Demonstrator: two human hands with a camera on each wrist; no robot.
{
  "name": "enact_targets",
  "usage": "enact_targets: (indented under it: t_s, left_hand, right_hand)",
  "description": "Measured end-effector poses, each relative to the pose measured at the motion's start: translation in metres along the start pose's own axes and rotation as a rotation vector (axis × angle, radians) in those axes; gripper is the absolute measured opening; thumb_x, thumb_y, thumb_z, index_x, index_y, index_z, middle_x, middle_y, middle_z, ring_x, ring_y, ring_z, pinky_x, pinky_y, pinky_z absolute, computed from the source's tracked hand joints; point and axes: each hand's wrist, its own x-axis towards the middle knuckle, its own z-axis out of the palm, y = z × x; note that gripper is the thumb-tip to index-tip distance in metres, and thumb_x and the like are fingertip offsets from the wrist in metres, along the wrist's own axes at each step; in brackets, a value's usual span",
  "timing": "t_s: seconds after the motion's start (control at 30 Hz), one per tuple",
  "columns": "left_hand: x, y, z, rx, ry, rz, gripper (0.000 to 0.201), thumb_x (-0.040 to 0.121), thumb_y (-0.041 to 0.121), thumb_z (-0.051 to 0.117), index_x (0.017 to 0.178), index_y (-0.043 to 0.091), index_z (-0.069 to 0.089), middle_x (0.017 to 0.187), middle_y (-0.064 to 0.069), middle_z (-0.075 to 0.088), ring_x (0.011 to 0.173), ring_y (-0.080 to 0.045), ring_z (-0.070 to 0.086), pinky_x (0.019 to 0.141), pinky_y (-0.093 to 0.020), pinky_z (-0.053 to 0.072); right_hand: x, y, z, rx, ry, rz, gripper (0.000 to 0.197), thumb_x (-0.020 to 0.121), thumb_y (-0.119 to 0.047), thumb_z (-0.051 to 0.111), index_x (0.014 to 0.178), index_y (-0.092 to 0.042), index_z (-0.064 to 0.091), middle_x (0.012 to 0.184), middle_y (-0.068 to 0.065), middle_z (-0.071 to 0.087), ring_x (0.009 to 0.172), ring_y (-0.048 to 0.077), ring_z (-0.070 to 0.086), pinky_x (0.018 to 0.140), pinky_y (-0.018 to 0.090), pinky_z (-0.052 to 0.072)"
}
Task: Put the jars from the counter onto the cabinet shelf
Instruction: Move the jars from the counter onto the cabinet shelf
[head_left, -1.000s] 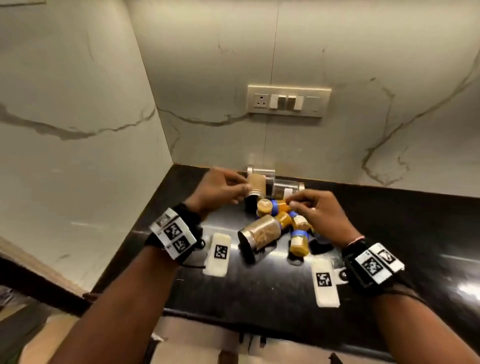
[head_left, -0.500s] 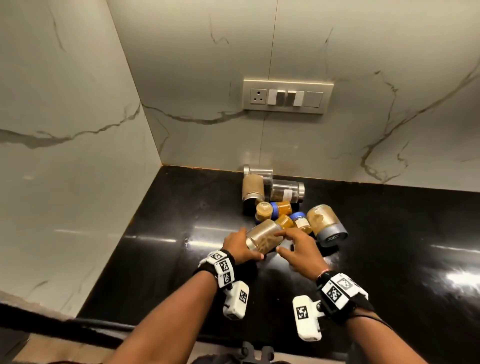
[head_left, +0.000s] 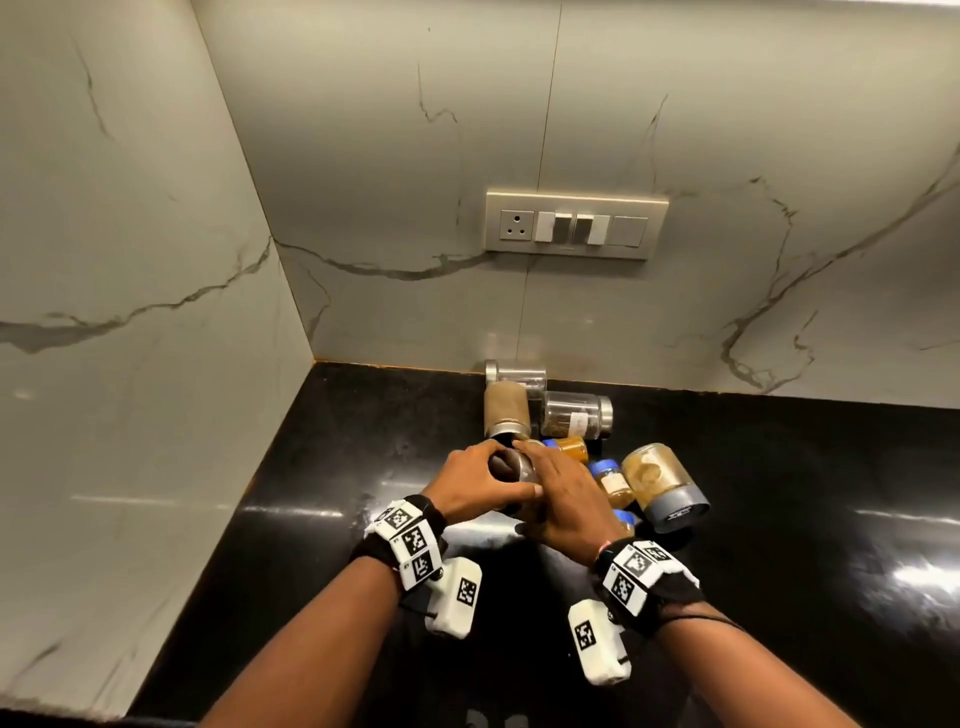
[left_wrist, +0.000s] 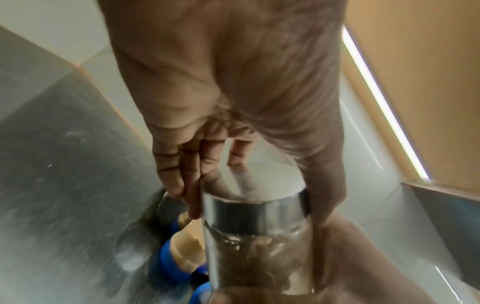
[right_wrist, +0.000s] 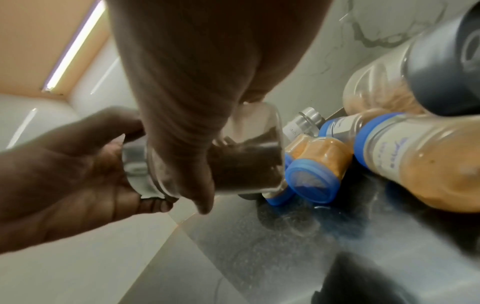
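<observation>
Both hands hold one glass jar (head_left: 514, 467) of brown powder just above the black counter (head_left: 322, 467): the left hand (head_left: 470, 483) curls round its steel lid end, and the right hand (head_left: 563, 499) wraps the glass body. The head view hides most of this jar under the fingers; the left wrist view shows the shiny lid (left_wrist: 255, 192) plainly, and the right wrist view shows the dark powder inside. The other jars lie just beside, blue-lidded bottles (right_wrist: 314, 164) nearest, a grey-capped jar (head_left: 662, 486) to the right. No cabinet shelf shows in any view.
</observation>
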Motion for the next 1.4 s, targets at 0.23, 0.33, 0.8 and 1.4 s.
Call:
enact_targets:
  t_s: [0.23,0.33,0.8,1.4]
  left_hand:
    - [0.032,-0.002,-0.032,-0.068,-0.029,0.055,0.06,0.078,0.066,0.065,0.117,0.022,0.07,0.11,0.001,0.074,0.101,-0.014,0.069,0.092,-0.038,0.057]
    - [0.066,-0.014,-0.046,0.069,0.086,0.017,0.046,0.082,0.036,0.076,0.122,0.017,0.066,0.115,-0.006,0.072,0.105,-0.021,0.068,0.095,-0.041,0.055]
    - [0.163,-0.021,-0.026,1.158,-0.166,0.538,0.074,0.086,0.017,0.069,0.152,0.024,0.035,0.16,-0.013,0.029,0.148,-0.033,0.027,0.116,-0.047,0.028]
    - [0.143,-0.053,-0.04,1.057,-0.03,0.572,0.059,0.053,0.04,0.081,0.105,0.017,0.066,0.101,-0.009,0.064,0.091,-0.031,0.067,0.08,-0.038,0.053]
  right_hand:
    - [-0.001,-0.002,0.004,0.392,0.176,0.237,0.088,0.059,-0.039,0.085,0.132,-0.037,0.037,0.121,-0.009,0.056,0.105,0.012,0.062,0.087,0.032,0.057]
    - [-0.008,0.001,0.0,0.598,0.214,0.32,0.09,0.063,-0.026,0.091,0.132,-0.039,0.034,0.119,-0.014,0.058,0.107,0.004,0.062,0.085,0.014,0.049]
    - [-0.055,0.026,-0.026,0.79,0.323,0.533,0.092,0.062,-0.015,0.094,0.135,-0.032,0.041,0.12,-0.01,0.066,0.104,-0.006,0.065,0.08,0.01,0.052]
    - [-0.085,0.021,-0.041,0.842,0.43,0.575,0.097,0.064,-0.012,0.094,0.141,-0.031,0.039,0.126,-0.009,0.062,0.109,0.001,0.064,0.086,0.018,0.05]
